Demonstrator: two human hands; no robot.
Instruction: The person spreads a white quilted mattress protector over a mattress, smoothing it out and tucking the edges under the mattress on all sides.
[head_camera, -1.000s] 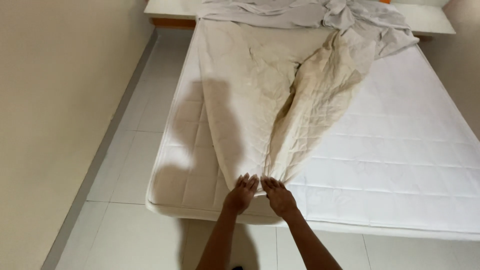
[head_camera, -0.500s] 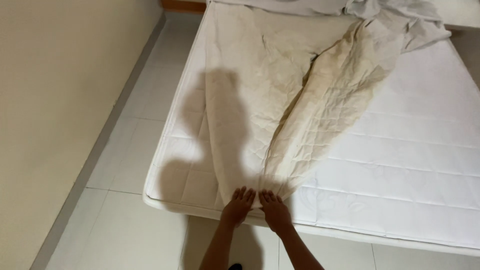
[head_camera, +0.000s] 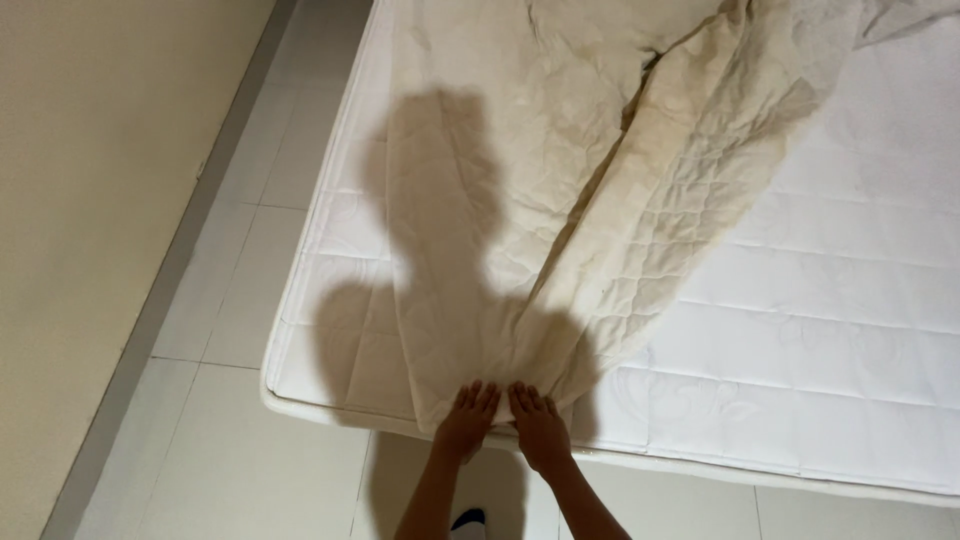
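From the head view, the left hand (head_camera: 466, 418) and right hand (head_camera: 540, 425) lie side by side, thumbs almost touching, fingers spread flat on the near end of a cream quilted mattress pad (head_camera: 560, 190) at the foot edge of the white mattress (head_camera: 830, 330). Neither hand grips anything; both press palm-down. The pad runs away from the fingertips, bunched into a fold on the right-hand side. Smoothing probably works best by sliding the palms apart along the edge, keeping the cloth taut.

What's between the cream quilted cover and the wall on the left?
In the head view, a bare strip of white mattress, then pale floor tiles, lie between the cream quilted cover and the wall.
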